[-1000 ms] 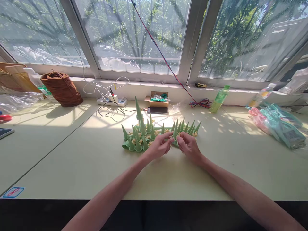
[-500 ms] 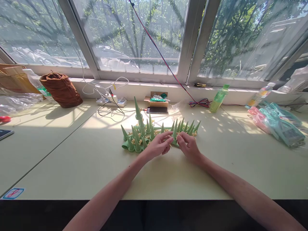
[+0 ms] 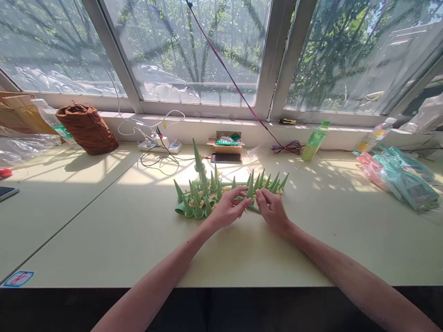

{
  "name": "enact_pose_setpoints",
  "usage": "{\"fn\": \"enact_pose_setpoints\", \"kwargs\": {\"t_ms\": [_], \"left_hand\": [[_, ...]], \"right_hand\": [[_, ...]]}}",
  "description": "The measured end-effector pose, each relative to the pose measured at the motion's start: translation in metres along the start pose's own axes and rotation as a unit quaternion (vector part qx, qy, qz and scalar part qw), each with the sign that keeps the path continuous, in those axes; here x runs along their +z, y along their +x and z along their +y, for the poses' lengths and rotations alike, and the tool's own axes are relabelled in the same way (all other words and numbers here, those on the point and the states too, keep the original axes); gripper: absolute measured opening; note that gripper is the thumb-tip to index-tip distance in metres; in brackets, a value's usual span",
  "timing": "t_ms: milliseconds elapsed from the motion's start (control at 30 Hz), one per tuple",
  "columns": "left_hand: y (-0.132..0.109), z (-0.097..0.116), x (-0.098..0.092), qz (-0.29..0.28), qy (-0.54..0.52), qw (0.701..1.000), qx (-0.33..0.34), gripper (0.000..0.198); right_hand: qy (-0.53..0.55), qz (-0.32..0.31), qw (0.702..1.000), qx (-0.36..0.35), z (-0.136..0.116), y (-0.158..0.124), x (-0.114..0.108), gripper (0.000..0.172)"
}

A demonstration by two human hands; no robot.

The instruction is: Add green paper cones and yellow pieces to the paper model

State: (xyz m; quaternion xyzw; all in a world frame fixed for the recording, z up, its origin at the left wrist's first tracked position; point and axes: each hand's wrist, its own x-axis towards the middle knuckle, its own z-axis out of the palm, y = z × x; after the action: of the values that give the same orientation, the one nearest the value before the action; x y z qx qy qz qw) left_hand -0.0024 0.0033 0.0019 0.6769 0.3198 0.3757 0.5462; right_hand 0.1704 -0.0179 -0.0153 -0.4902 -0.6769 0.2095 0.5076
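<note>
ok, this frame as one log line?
left hand: at cone, grip unclear | right hand: curled beside it, contents unclear | phone: before open box

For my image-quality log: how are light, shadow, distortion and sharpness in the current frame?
Head view: sunlit windows backlight the scene, with bright patches on the table behind the green cones; head view: the brown bag casts a shadow; head view: window frames lean, suggesting wide-angle distortion; head view: detail at the right hand's fingertips is too small to read.

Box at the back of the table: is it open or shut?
Open: the box has a side flap spread outward, and green contents show.
</note>
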Motion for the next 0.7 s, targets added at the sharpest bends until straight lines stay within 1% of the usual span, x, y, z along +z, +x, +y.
{"fn": "enact_pose_setpoints", "kwargs": {"t_ms": [167, 300, 400, 467, 700], "left_hand": [[-0.0009, -0.0006, 0.0007, 0.027, 0.078, 0.996, 0.029, 0.046], [-0.0006, -0.0047, 0.0009, 0.056, 0.167, 0.979, 0.103, 0.039], [-0.0002, -0.0058, 0.0004, 0.055, 0.204, 0.968, 0.138, 0.036], [0.0, -0.0052, 0.0, 0.057, 0.207, 0.967, 0.139, 0.035], [-0.0006, 0.0016, 0.0003, 0.043, 0.178, 0.978, 0.099, 0.04]], "right_hand": [[0.047, -0.016, 0.998, 0.023, 0.0006, -0.0003, -0.0004, 0.043], [0.149, -0.039, 0.985, 0.074, -0.0027, 0.0001, 0.0011, 0.046], [0.211, -0.056, 0.971, 0.099, -0.0039, 0.001, 0.0021, 0.045], [0.225, -0.064, 0.967, 0.099, -0.0038, 0.0019, 0.0021, 0.044], [0.256, -0.103, 0.954, 0.117, -0.0017, 0.0032, 0.0014, 0.043]]}}
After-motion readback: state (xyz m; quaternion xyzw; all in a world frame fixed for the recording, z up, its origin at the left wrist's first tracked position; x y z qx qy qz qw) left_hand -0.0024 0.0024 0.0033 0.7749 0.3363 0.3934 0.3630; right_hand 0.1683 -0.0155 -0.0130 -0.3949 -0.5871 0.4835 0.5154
